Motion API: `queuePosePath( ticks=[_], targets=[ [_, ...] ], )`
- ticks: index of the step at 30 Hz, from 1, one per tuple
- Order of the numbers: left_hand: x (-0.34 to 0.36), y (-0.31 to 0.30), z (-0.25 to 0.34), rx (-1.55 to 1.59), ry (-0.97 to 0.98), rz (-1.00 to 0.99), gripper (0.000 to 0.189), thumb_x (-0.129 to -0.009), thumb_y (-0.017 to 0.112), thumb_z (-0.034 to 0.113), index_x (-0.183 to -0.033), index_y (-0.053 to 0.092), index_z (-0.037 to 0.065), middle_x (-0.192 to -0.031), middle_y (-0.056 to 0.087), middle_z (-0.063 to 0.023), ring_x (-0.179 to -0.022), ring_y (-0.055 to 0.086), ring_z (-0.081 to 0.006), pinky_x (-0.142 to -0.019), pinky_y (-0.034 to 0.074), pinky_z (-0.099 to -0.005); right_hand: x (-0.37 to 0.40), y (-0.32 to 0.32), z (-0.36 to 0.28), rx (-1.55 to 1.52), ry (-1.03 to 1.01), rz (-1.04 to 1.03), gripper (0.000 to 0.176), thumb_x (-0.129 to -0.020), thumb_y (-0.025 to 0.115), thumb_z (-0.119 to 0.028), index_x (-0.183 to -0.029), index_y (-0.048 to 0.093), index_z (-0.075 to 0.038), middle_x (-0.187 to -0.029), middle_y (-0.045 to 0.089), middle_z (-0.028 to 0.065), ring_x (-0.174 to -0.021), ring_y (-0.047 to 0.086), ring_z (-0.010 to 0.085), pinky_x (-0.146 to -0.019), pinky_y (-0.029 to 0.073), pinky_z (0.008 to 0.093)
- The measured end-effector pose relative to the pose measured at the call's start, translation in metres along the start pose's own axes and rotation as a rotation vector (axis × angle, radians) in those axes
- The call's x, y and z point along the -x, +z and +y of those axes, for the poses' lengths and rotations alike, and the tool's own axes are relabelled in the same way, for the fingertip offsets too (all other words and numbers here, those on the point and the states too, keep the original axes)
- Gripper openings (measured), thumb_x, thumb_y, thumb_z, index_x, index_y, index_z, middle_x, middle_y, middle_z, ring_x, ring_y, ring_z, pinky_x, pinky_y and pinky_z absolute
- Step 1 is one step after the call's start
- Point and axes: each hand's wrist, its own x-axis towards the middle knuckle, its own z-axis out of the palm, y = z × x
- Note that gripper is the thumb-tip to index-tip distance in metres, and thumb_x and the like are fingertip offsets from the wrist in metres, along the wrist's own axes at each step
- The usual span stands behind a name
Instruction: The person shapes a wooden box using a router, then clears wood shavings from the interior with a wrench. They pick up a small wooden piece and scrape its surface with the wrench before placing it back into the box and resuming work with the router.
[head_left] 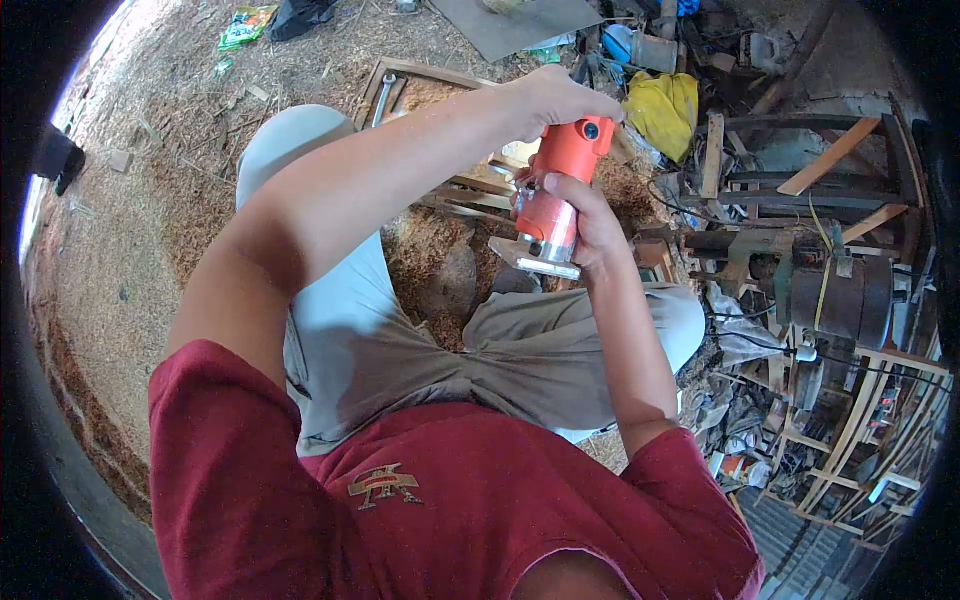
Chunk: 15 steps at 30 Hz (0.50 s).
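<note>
— One orange trim router (562, 175). Where have you got it?
— You hold it up over your lap, between your knees, tilted, with its metal base (535, 258) lowest. Your left hand (560, 95) is cupped over the top, and your right hand (590, 215) is wrapped tight round the lower body.
— How will it handle?
— It's rigid, probably top-heavy, and the shell looks smooth. Grip the barrel and keep your fingers off the base's hard square edge.
— And room?
— The sawdust floor (130, 250) lies open to your left. A wooden frame (430, 72) lies ahead. A yellow bag (665, 110) and a machine (830, 290) crowd your right.
</note>
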Motion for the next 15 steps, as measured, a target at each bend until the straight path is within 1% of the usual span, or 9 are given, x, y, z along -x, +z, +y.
queuePosePath(
  ticks=[2,8,15],
  targets=[
    [0.005,-0.001,0.001,-0.009,-0.026,0.02,0.043,-0.072,0.091,0.024,-0.093,0.069,-0.007,-0.091,0.071,-0.0164,-0.078,0.071,-0.0232,-0.074,0.063,-0.0406,0.001,0.003,0.003,-0.038,0.007,-0.033,0.054,-0.084,0.08,-0.023,-0.128,0.056,-0.001,-0.114,0.067,0.0169,-0.095,0.071,0.0294,-0.083,0.062,0.0445],
    [0.019,-0.005,0.006,0.117,-0.059,-0.011,0.039,-0.075,0.09,0.023,-0.095,0.07,-0.004,-0.093,0.071,-0.0148,-0.08,0.071,-0.0231,-0.076,0.063,-0.043,-0.002,0.005,0.006,-0.117,0.079,-0.089,0.06,-0.083,0.081,-0.027,-0.129,0.054,0.0,-0.113,0.067,0.0164,-0.095,0.071,0.0293,-0.083,0.062,0.0463],
    [0.018,-0.01,0.006,0.142,-0.087,-0.041,0.036,-0.077,0.089,0.023,-0.097,0.071,-0.002,-0.094,0.071,-0.0136,-0.081,0.071,-0.0219,-0.076,0.063,-0.0422,0.0,0.01,0.008,-0.241,0.104,-0.166,0.06,-0.082,0.081,-0.026,-0.13,0.054,-0.001,-0.114,0.066,0.0166,-0.095,0.071,0.0293,-0.086,0.061,0.0473]
  ],
)
